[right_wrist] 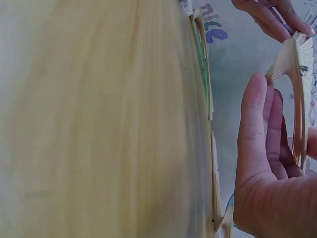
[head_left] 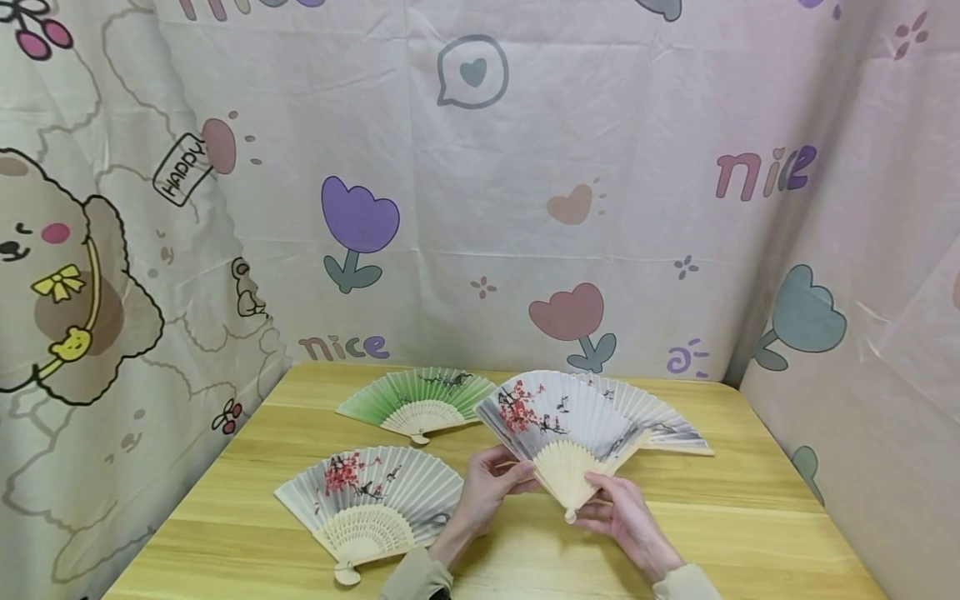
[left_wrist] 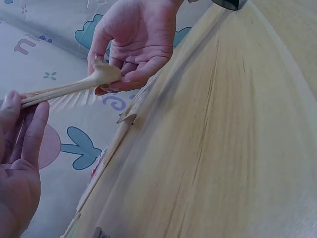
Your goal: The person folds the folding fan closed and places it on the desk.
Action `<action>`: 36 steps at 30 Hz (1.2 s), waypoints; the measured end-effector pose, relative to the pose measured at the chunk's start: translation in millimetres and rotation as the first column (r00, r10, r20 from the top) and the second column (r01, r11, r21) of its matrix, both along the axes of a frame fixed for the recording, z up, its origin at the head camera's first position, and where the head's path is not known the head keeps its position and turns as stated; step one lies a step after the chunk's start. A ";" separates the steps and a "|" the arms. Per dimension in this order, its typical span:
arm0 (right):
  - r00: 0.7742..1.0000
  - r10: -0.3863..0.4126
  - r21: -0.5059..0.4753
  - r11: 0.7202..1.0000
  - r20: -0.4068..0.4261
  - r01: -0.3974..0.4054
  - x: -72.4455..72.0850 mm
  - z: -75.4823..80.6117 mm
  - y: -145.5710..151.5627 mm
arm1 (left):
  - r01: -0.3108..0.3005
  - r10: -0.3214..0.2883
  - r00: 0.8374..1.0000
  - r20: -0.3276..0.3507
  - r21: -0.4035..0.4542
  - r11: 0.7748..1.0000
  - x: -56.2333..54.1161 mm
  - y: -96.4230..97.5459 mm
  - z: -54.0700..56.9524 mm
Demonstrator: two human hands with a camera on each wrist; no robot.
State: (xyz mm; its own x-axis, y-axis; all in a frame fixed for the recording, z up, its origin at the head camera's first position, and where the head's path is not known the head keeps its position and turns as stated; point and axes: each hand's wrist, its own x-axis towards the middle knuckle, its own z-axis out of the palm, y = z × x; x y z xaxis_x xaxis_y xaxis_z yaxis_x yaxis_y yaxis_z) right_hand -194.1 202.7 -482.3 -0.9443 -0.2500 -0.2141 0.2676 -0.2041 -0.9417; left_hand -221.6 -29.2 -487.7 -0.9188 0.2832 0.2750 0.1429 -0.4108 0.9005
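Spread open above the table, a white folding fan (head_left: 577,408) with red blossoms and small dark birds is held by both hands. My left hand (head_left: 483,492) pinches the outer rib at its left edge. Lower on the right side, my right hand (head_left: 626,512) grips the ribs near the pivot, thumb in front and fingers behind. The left wrist view catches the fan edge-on, its ribs (left_wrist: 59,91) running between the two hands. A grey-white fan (head_left: 675,421) lies behind the held one, partly hidden by it. Left of my left hand, another blossom fan (head_left: 382,492) lies spread.
A green fan (head_left: 420,404) lies spread toward the back left of the wooden table (head_left: 720,525). Printed cloth (head_left: 465,192) with tulips and lettering hangs behind the table and along both sides.
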 end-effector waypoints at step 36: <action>0.997 0.012 0.168 0.986 -0.072 0.000 1.5 6.3 -5.9 | 0.049 -0.049 0.998 0.027 -0.003 0.999 -2.6 1.6 -4.1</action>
